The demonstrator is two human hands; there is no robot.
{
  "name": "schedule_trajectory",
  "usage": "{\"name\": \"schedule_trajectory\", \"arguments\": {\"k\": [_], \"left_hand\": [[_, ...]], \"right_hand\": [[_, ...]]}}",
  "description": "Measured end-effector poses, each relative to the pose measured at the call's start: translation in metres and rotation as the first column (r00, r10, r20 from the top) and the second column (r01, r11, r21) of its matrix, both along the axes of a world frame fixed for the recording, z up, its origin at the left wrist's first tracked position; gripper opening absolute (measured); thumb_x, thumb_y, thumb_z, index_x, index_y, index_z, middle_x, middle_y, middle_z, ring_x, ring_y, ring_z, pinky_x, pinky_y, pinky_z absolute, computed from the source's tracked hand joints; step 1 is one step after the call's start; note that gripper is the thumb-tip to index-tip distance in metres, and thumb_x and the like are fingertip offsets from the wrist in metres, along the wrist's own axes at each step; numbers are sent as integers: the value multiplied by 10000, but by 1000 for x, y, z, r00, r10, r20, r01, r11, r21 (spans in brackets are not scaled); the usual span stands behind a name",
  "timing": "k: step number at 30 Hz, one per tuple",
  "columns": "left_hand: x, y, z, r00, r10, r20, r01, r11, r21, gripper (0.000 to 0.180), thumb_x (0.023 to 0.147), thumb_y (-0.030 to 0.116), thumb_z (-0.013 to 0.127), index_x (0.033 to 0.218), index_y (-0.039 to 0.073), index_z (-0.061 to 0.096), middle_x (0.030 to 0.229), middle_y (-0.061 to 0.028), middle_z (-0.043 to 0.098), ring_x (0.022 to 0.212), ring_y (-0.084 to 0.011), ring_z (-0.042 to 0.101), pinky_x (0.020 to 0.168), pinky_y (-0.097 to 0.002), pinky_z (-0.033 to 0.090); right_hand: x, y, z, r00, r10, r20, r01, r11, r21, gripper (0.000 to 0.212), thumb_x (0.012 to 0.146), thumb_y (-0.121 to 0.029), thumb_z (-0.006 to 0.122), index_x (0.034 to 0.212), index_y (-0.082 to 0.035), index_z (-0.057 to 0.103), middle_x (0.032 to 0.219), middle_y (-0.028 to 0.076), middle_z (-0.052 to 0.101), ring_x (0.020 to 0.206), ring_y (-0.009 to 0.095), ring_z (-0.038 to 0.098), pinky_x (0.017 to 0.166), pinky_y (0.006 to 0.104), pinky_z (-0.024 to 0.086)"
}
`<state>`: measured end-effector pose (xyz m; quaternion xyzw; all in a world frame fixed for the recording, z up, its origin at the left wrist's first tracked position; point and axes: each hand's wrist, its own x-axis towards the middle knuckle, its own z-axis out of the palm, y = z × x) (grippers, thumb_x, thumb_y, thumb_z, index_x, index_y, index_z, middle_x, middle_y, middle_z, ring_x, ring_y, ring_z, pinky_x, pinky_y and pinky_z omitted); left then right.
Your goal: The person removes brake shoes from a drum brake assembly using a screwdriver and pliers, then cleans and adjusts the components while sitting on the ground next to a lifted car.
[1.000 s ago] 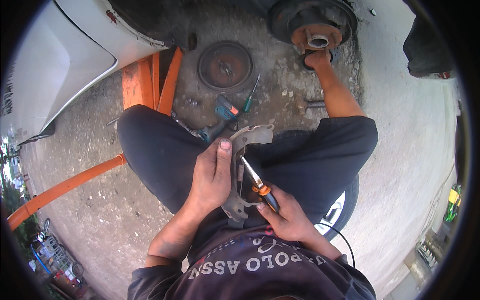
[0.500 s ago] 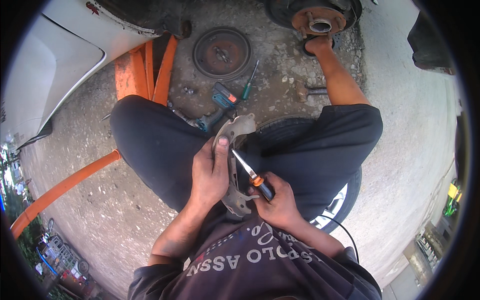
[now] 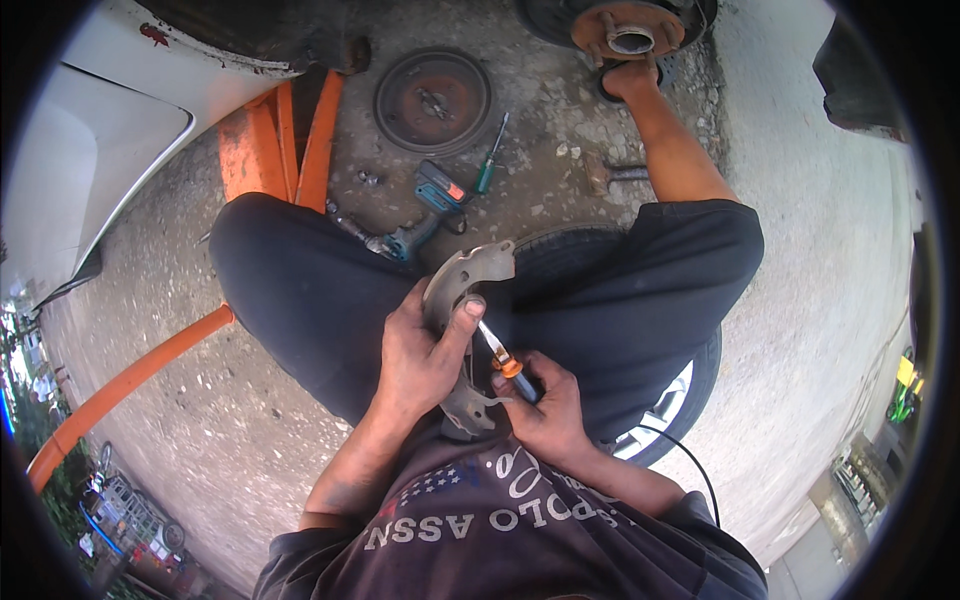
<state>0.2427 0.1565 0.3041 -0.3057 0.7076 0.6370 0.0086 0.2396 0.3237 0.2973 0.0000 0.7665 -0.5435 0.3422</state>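
A curved grey brake shoe (image 3: 482, 265) stands between my hands above my lap. My left hand (image 3: 425, 350) is closed round its middle, thumb pressed on its inner side. My right hand (image 3: 550, 410) grips the orange-and-black handle of long-nose pliers (image 3: 508, 366). Their tapered silver jaws point up and left, with the tip close to my left thumb at the shoe's inner side. Whether the tip touches anything is too small to tell. The lower end of the shoe, with a thin lever sticking out, lies beside my right fingers.
Ahead lie a brake drum (image 3: 433, 102), a green screwdriver (image 3: 492, 155), a teal cordless impact tool (image 3: 420, 215) and a hammer (image 3: 605, 174). An orange stand (image 3: 262, 150) is by the white car (image 3: 110, 130). A wheel hub (image 3: 630, 35) is at the top; a tyre (image 3: 690, 400) lies under my legs.
My left thumb has bent and slid toward the pliers' tip. The shoe has turned slightly and shifted a little lower, with the pliers still against its inner side. The whole view has shifted slightly.
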Motion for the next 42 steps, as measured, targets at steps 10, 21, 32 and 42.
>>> {"name": "schedule_trajectory", "arguments": {"k": [10,21,32,42], "left_hand": [[5,1,-3,996,71,-50,-61,984,166,375,968,228,628,1183,-71,558,764,-32,603,689,-75,577,599,-240,468],[16,-24,0,990,-87,-109,112,961,253,493,938,226,675,1281,-80,498,920,-51,598,770,-85,574,655,-240,487],[25,-32,1,980,-149,-131,189,899,396,604,915,244,706,1358,-76,451,996,-62,587,844,-88,575,708,-235,493],[15,-8,6,989,-129,-76,141,974,176,536,901,149,690,1336,-76,473,1062,-107,651,968,-146,604,866,-300,493]], "right_hand": [[0,3,3,999,8,37,-8,1000,-9,159,878,-136,681,952,-1,640,744,31,609,690,80,510,629,262,434],[-32,16,6,936,351,-18,-350,927,-138,261,906,-168,631,1114,-19,579,967,205,651,920,408,649,790,425,498],[-48,18,2,877,481,-21,-461,827,-323,234,871,-128,651,1076,-27,604,969,146,667,894,334,676,787,392,509],[-10,9,-3,973,130,192,-69,952,-297,215,780,-55,654,982,-3,599,885,151,650,810,230,635,764,342,491]]}}
